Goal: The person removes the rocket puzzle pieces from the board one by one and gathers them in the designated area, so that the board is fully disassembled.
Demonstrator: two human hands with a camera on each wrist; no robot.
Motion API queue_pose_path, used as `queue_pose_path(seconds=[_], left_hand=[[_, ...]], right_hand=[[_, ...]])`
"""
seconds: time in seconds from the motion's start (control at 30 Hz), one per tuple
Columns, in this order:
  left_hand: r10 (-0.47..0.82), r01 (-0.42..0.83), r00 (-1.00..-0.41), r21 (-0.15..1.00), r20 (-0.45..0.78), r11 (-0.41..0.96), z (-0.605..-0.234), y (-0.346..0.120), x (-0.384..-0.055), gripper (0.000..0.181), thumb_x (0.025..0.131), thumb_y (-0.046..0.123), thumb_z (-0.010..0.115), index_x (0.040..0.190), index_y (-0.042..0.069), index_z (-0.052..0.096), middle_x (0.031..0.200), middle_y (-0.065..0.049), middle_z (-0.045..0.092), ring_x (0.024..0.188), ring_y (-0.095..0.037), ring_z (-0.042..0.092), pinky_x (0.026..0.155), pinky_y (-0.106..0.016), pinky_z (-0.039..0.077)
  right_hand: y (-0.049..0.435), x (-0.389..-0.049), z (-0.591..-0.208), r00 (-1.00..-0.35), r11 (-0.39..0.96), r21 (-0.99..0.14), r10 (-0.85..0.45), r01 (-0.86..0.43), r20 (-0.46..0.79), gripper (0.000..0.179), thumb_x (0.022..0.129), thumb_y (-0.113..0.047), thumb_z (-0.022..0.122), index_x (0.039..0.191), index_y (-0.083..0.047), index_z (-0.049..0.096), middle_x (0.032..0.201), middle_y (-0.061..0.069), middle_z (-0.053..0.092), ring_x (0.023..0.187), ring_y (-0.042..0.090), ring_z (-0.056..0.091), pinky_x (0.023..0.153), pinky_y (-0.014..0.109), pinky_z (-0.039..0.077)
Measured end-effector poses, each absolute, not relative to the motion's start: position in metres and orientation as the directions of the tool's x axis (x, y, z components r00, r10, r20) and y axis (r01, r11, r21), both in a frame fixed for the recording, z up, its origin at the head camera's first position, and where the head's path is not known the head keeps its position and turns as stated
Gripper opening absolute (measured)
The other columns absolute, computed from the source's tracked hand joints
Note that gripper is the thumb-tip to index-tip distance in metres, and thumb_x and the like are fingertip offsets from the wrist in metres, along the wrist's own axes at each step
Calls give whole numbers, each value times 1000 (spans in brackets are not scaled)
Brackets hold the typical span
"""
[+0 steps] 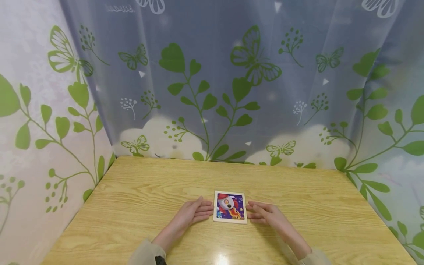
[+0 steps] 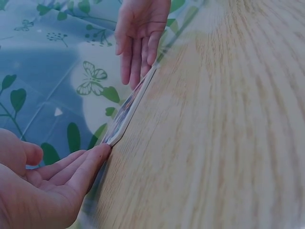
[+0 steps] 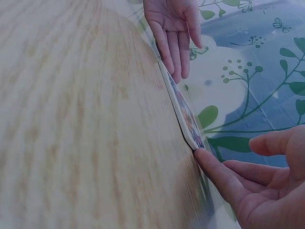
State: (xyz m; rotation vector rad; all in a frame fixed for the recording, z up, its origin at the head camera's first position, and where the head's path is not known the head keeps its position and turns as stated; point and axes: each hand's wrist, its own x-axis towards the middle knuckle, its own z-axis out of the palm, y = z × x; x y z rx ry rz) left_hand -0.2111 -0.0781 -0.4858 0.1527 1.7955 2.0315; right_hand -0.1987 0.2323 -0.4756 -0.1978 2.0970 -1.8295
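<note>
A square picture puzzle (image 1: 230, 207) with a cream border lies flat on the wooden table. Its picture has a grey and red rocket with orange flames on a purple starry ground. My left hand (image 1: 196, 212) is at its left edge, fingers straight and fingertips right at the border. On the opposite side my right hand (image 1: 266, 214) reaches in likewise, its straight fingertips at the right edge. Both wrist views show the puzzle (image 2: 127, 110) edge-on as a thin board between the two hands. Neither hand curls round it.
The light wooden table (image 1: 159, 180) spreads around the puzzle, with a bright glare spot near its front. A blue-grey curtain (image 1: 212, 22) with green leaves and butterflies closes off the back. Pale printed curtains (image 1: 29, 162) stand along the left and right sides.
</note>
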Motion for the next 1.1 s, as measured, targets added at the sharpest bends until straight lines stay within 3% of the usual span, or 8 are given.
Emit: queue_pose_path(seconds=[1.1], left_hand=[[445, -239, -876, 969, -186, -67, -485, -90, -196, 58, 112, 32, 34, 137, -19, 48, 131, -31, 61, 121, -37, 64, 100, -35, 54]], right_hand=[[230, -180, -473, -909, 159, -977, -371, 139, -190, 55, 108, -18, 47, 146, 19, 33, 142, 35, 50, 114, 31, 68, 96, 35, 56]])
